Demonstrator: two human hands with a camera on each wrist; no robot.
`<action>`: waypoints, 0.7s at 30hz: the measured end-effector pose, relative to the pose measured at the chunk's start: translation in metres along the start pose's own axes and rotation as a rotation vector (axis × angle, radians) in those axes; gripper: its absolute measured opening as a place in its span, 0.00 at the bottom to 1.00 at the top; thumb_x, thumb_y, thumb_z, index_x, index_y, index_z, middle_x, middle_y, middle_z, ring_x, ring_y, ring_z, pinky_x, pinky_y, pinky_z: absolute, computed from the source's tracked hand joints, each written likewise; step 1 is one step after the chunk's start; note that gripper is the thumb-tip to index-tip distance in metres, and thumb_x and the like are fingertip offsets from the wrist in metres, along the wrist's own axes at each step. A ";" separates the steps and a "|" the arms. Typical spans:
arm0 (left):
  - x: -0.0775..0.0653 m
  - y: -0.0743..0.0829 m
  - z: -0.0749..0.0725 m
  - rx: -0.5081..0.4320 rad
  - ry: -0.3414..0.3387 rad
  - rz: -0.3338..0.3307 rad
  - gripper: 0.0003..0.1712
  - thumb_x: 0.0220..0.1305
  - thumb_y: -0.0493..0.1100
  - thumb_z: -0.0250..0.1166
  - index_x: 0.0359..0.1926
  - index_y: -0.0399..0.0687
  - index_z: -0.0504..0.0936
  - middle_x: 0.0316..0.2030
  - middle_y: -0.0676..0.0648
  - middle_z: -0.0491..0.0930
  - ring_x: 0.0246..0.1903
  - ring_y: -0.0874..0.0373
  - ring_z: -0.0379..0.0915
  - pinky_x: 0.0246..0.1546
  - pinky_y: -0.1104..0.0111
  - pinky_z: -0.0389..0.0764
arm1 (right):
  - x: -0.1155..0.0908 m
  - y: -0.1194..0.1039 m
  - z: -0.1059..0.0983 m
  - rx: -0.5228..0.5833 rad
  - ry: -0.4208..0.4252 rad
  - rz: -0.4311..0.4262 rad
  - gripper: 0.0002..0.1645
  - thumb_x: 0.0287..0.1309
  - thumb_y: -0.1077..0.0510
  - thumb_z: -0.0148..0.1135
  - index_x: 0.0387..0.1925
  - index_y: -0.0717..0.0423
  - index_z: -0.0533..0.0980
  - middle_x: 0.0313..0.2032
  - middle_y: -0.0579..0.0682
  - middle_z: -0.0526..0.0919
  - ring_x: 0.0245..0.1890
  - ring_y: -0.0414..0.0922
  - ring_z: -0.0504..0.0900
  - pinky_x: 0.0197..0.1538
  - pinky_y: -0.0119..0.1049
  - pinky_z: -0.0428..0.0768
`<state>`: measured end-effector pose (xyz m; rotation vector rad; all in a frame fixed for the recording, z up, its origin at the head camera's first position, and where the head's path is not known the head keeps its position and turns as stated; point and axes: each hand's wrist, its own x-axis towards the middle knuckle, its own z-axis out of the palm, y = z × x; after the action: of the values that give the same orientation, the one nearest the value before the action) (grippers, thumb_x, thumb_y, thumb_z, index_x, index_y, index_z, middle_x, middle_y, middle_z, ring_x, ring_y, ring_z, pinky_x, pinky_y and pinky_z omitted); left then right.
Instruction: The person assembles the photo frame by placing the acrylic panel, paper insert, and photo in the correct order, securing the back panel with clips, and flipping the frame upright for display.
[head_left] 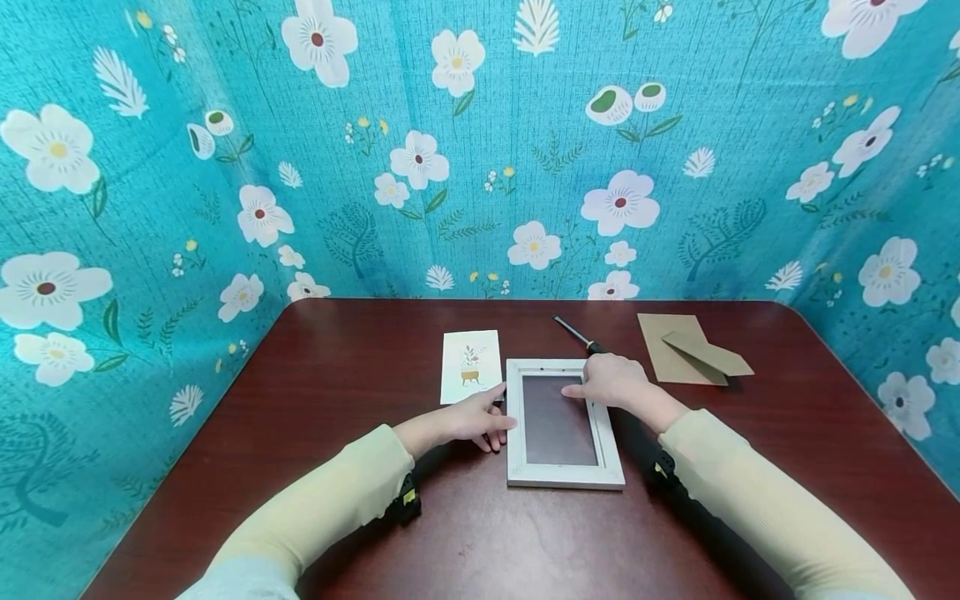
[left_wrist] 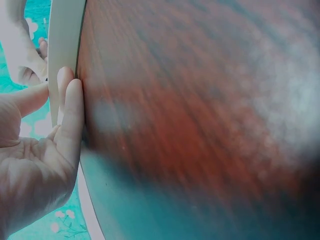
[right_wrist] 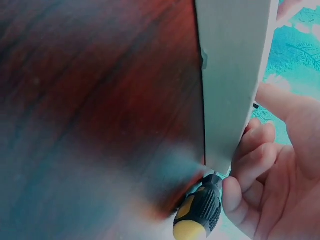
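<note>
A white picture frame (head_left: 566, 477) lies on the table, its opening showing the dark surface beneath. My left hand (head_left: 472, 419) touches its left side; in the left wrist view fingers (left_wrist: 74, 107) lie nearly straight along the outer edge, with the thumb at the upper edge. Over the upper right side rests my right hand (head_left: 621, 380), one digit stretched across the opening. Its other fingers (right_wrist: 257, 160) curl close at the frame edge, near a small black tab (right_wrist: 256, 105); whether they pinch anything I cannot tell. A screwdriver (right_wrist: 197, 210) with a black and yellow handle lies beside that corner.
Left of the frame lies a white card (head_left: 457, 350) with a plant drawing. At the back right are a brown backing board (head_left: 667, 346) and a folded-out brown stand piece (head_left: 708, 354) on it. The dark red table (head_left: 360, 350) ends at a blue flowered curtain (head_left: 480, 200).
</note>
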<state>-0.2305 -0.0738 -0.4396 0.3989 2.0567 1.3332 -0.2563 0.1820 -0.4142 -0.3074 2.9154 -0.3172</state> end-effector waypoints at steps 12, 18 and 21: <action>0.001 -0.001 0.002 0.010 0.000 0.006 0.44 0.71 0.39 0.56 0.76 0.38 0.38 0.22 0.45 0.77 0.19 0.60 0.75 0.21 0.68 0.79 | -0.001 0.016 -0.004 0.203 0.001 0.007 0.28 0.63 0.41 0.61 0.12 0.50 0.70 0.10 0.44 0.69 0.13 0.42 0.71 0.17 0.34 0.63; 0.001 0.000 0.002 0.019 0.009 0.002 0.44 0.71 0.39 0.57 0.75 0.37 0.39 0.23 0.44 0.77 0.18 0.60 0.75 0.21 0.67 0.80 | 0.001 0.033 -0.012 0.327 0.076 0.045 0.20 0.67 0.47 0.57 0.30 0.59 0.74 0.18 0.51 0.78 0.17 0.46 0.77 0.23 0.38 0.74; -0.001 0.001 0.001 0.016 0.002 0.007 0.44 0.71 0.39 0.57 0.75 0.36 0.39 0.22 0.44 0.77 0.18 0.60 0.75 0.22 0.67 0.80 | 0.002 0.036 -0.013 0.353 0.078 0.063 0.19 0.67 0.48 0.58 0.39 0.63 0.71 0.21 0.53 0.78 0.18 0.47 0.77 0.24 0.39 0.76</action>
<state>-0.2293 -0.0732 -0.4385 0.4129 2.0710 1.3224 -0.2679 0.2182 -0.4107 -0.1498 2.8616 -0.8360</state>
